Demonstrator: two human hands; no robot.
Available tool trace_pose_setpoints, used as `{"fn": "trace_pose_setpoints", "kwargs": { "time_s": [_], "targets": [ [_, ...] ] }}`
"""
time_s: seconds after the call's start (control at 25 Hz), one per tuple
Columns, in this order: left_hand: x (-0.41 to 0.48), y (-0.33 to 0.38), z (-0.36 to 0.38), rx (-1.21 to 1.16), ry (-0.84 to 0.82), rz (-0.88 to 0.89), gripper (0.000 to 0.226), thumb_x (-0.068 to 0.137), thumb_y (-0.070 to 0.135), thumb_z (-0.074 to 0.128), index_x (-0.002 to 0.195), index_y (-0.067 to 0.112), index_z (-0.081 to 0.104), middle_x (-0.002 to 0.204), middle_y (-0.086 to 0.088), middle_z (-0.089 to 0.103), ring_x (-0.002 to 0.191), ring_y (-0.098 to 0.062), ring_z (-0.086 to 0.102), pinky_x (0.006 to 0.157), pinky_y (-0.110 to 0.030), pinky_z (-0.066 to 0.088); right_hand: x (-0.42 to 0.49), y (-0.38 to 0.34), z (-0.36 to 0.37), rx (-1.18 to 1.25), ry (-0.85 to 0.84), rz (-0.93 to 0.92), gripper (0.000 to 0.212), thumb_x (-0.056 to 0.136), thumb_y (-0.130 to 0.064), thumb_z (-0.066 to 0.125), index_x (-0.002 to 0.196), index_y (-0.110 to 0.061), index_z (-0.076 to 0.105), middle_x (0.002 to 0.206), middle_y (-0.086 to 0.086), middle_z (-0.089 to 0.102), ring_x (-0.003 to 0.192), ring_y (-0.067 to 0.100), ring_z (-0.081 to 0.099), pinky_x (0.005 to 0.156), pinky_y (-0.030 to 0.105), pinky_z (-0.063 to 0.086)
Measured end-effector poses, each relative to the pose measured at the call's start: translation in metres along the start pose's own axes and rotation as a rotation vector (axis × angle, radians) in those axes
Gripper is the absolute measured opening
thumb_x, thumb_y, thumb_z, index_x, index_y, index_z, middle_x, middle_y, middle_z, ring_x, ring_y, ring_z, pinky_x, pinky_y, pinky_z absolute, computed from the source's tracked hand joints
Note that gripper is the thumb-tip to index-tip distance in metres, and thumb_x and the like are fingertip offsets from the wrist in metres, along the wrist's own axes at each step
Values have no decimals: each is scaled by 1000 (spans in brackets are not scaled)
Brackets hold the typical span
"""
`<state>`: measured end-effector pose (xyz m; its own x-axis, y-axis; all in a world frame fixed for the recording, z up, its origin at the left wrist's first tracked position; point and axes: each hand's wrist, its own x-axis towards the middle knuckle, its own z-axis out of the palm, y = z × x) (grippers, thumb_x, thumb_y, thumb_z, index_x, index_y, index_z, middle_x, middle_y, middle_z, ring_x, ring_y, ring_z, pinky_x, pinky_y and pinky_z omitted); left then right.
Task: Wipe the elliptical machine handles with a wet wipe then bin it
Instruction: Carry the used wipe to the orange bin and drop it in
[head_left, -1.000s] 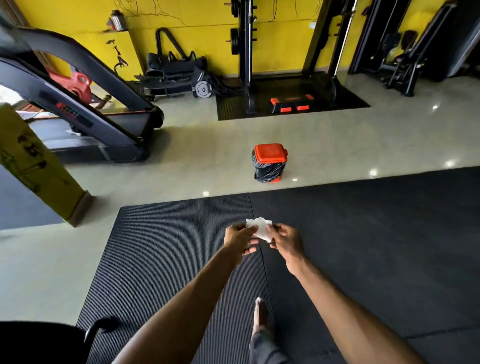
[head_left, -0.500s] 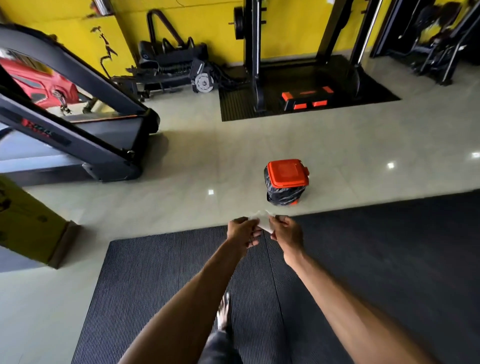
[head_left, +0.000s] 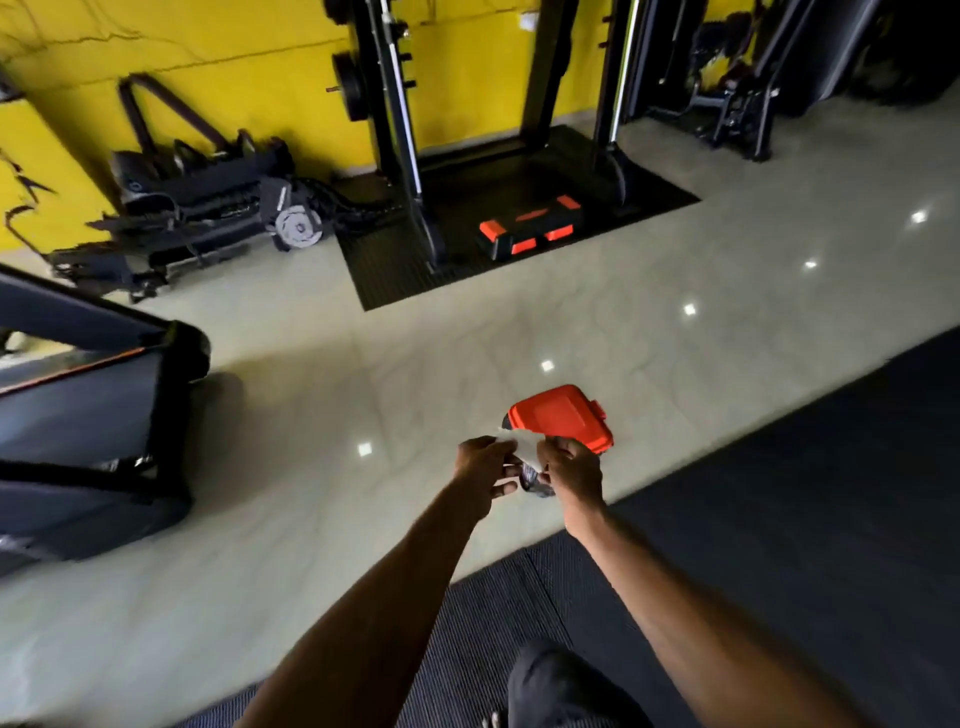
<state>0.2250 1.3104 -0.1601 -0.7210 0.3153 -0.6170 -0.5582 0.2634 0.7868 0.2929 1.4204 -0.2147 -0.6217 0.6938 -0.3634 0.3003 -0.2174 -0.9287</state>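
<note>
A small white wet wipe (head_left: 522, 448) is pinched between both hands in front of me. My left hand (head_left: 480, 470) grips its left edge and my right hand (head_left: 571, 475) grips its right edge. Just beyond the hands stands a small bin (head_left: 563, 418) with a shut orange lid and a black liner, on the pale tiled floor. My hands cover the bin's lower part. The wipe is blurred. No elliptical machine handle is in view.
A treadmill (head_left: 93, 415) stands at the left. A black rack on a dark mat with an orange-and-black step (head_left: 530, 228) is at the back against the yellow wall. A black rubber mat (head_left: 779, 519) lies under me at the right.
I have walked forward off most of the rubber mat, and the bin is now right behind my hands. Both hands keep hold of the wipe.
</note>
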Motion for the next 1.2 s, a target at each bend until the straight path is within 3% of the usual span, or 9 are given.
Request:
{"fn": "trace_pose_setpoints", "kwargs": {
  "time_s": [0.12, 0.28, 0.48, 0.64, 0.8, 0.92, 1.04, 1.16, 1.2],
  "targets": [
    [75, 51, 1, 61, -46, -11, 15, 100, 12, 61, 84, 14, 63, 72, -5, 63, 60, -14, 60, 55, -24, 48, 71, -25, 33, 29, 94, 12, 19, 98, -15, 64, 82, -24, 71, 77, -3, 72, 69, 16, 66, 66, 35, 56],
    [191, 114, 10, 150, -94, -41, 15, 99, 13, 63, 84, 13, 63, 73, -6, 66, 61, -16, 62, 50, -23, 49, 186, -44, 75, 58, 190, 45, 23, 97, -20, 66, 76, -28, 70, 79, -1, 74, 82, 27, 71, 80, 47, 60],
    [299, 184, 26, 271, -184, -71, 11, 97, 10, 64, 87, 13, 63, 86, -13, 65, 65, -18, 62, 44, -22, 49, 290, -65, 106, 63, 257, 80, 22, 94, -19, 67, 73, -24, 72, 59, -8, 67, 69, 23, 66, 74, 45, 57],
    [382, 218, 41, 404, -286, -111, 2, 95, 13, 69, 96, 12, 69, 83, -10, 72, 74, -21, 69, 55, -26, 52, 351, -62, 121, 90, 419, 132, 16, 91, -22, 70, 77, -27, 75, 67, -3, 73, 75, 28, 74, 77, 55, 62],
    [460, 225, 57, 537, -402, -132, 4, 95, 10, 70, 98, 12, 67, 77, -7, 70, 63, -15, 68, 55, -26, 52, 395, -42, 139, 169, 603, 172, 21, 90, -14, 76, 74, -28, 74, 70, -1, 73, 70, 25, 71, 77, 56, 61],
    [514, 216, 64, 615, -509, -186, 10, 94, 4, 68, 90, 11, 63, 76, -14, 63, 54, -16, 57, 51, -25, 42, 413, -20, 157, 226, 771, 270, 22, 93, -8, 73, 78, -24, 74, 70, 4, 72, 59, 16, 66, 67, 44, 60],
    [558, 193, 62, 691, -552, -217, 19, 93, -2, 67, 84, 14, 59, 77, -13, 60, 55, -17, 54, 47, -23, 39, 420, 15, 173, 184, 916, 344, 6, 91, 1, 73, 92, -5, 75, 73, 6, 70, 50, -2, 61, 57, 25, 51],
    [600, 168, 59, 745, -519, -209, 14, 92, -1, 67, 90, 13, 64, 78, -10, 68, 63, -19, 63, 55, -27, 49, 429, 64, 189, -41, 898, 393, 8, 87, 4, 75, 94, 0, 77, 82, 8, 74, 59, 10, 64, 58, 3, 38],
    [618, 155, 58, 761, -517, -213, 14, 92, -1, 66, 91, 13, 65, 79, -10, 69, 66, -19, 65, 59, -29, 51, 439, 87, 192, -79, 894, 398, 10, 87, 5, 73, 95, 1, 78, 86, 11, 76, 68, 17, 67, 59, 2, 38]
  ]
}}
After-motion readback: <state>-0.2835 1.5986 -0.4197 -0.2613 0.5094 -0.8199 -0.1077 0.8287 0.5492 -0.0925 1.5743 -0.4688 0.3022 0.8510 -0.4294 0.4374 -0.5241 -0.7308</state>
